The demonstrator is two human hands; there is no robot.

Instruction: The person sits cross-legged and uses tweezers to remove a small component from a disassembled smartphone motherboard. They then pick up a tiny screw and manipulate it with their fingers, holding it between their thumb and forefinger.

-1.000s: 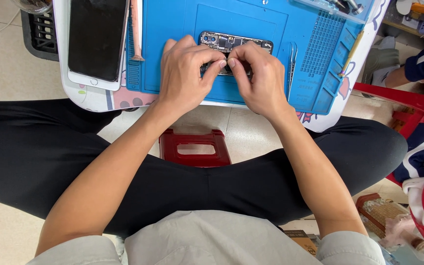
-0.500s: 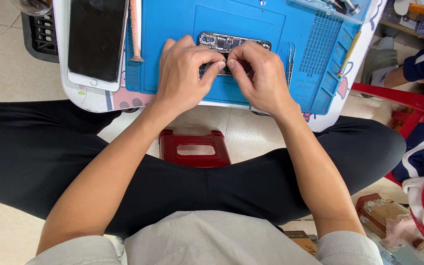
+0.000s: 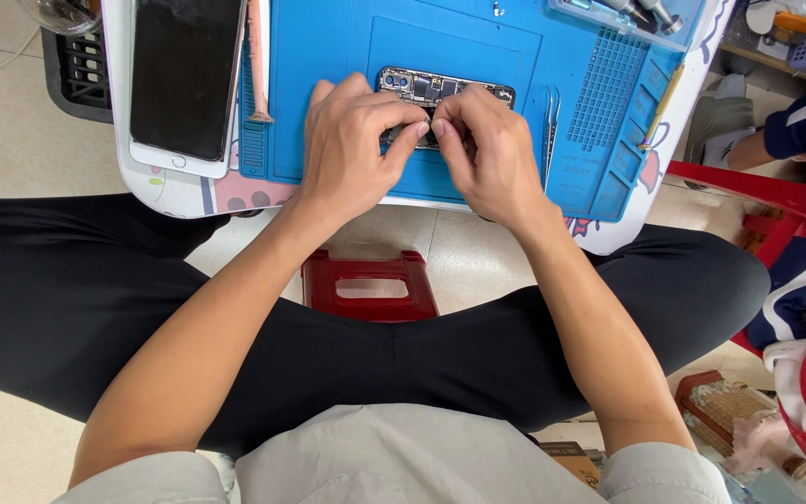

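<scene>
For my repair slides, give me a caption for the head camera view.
Both hands, left hand and right hand, pinch at an opened phone on a blue work mat.

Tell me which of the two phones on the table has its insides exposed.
The opened phone on the blue mat, under both hands, shows its circuit parts. The other phone, farther left, lies with its dark screen intact, untouched.

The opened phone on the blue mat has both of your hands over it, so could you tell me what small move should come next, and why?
Probably lift whatever the fingertips pinch slowly and straight up. Both the left hand and the right hand meet with thumbs and forefingers over the middle of the opened phone, whose inner parts lie bare on the blue mat. What they pinch is hidden.
</scene>
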